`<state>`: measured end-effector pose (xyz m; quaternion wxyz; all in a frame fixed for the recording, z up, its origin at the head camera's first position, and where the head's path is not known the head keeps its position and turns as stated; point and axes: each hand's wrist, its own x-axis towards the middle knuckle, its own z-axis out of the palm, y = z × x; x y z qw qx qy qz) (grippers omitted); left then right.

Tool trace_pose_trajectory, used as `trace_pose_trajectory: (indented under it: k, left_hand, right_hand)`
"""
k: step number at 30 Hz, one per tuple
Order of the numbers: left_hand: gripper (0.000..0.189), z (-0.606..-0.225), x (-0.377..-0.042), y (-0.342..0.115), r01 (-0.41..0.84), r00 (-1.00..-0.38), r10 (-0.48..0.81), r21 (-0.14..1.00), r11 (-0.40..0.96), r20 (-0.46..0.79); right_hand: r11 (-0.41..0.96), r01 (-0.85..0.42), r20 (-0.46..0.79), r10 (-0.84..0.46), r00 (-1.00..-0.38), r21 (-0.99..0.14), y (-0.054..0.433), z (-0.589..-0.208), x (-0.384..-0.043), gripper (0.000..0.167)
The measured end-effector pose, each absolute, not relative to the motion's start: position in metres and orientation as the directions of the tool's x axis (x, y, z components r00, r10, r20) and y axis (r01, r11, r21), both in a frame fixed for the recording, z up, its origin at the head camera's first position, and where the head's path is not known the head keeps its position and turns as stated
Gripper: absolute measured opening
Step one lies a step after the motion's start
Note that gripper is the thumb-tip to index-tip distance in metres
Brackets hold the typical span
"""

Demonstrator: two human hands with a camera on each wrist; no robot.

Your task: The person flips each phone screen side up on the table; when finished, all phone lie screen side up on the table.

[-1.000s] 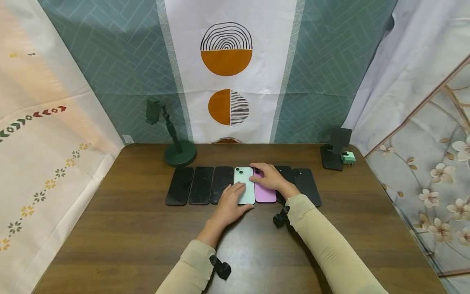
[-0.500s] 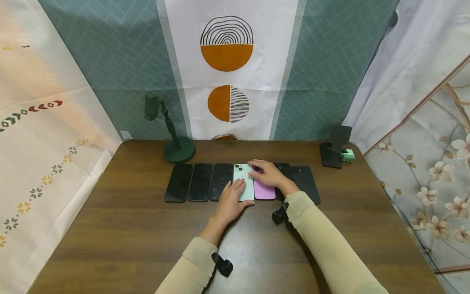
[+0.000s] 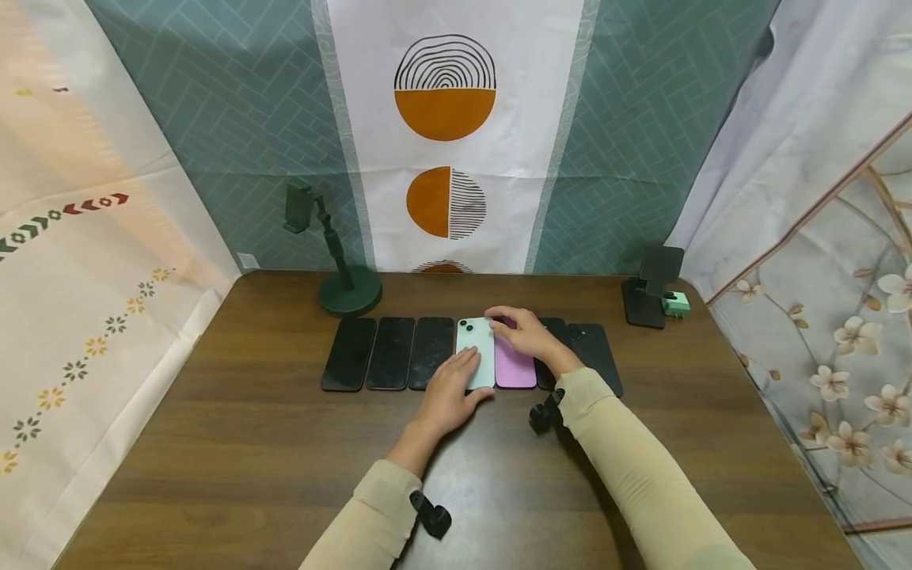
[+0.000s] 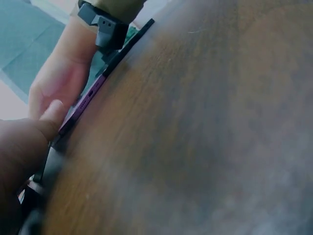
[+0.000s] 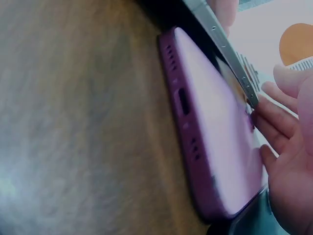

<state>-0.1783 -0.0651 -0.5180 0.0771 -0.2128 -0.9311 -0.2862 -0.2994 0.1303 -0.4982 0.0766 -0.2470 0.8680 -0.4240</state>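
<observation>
A mint green smartphone [image 3: 484,368] lies back up in the middle of a row of phones, its camera end away from me. My left hand [image 3: 447,396] rests on its lower left part, the thumb near its bottom right corner. At its far right corner my right hand [image 3: 523,332] pinches the edge with thumb and fingers. In the right wrist view the mint phone's side edge [image 5: 227,51] stands raised and tilted beside the pink-purple smartphone [image 5: 215,112]. My right hand covers the far end of the pink-purple phone in the head view.
Three black phones [image 3: 388,352] lie to the left, and dark phones [image 3: 597,356] to the right, partly behind my right wrist. A green stand [image 3: 349,293] is at the back left of the wooden table [image 3: 249,443]. A black stand [image 3: 644,305] and green charger [image 3: 677,304] are back right.
The right fingertips have shifted slightly at the mint phone's far right corner, and the pink-purple phone's camera is now less visible. The left hand stays on the phone; the view shifts slightly.
</observation>
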Motion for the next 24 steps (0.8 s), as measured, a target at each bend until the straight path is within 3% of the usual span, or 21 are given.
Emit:
trace_pose_trajectory:
  k: [7,15,24]
  left_hand:
    - [0.066,-0.516,-0.174,-0.066,0.427,-0.904,0.34,0.573,0.7,0.259]
    - [0.065,-0.516,-0.172,-0.07,0.48,-0.877,0.342,0.634,0.606,0.337]
    - [0.068,-0.518,-0.172,-0.076,0.531,-0.848,0.327,0.667,0.523,0.418]
  right_hand:
    - [0.384,-0.339,0.127,-0.482,-0.867,-0.859,0.128,-0.489,-0.296,0.037]
    - [0.146,-0.363,0.209,-0.602,-0.771,-0.92,0.129,-0.49,-0.299,0.048]
    - [0.179,-0.382,0.177,-0.661,-0.729,-0.907,0.127,-0.486,-0.301,0.053]
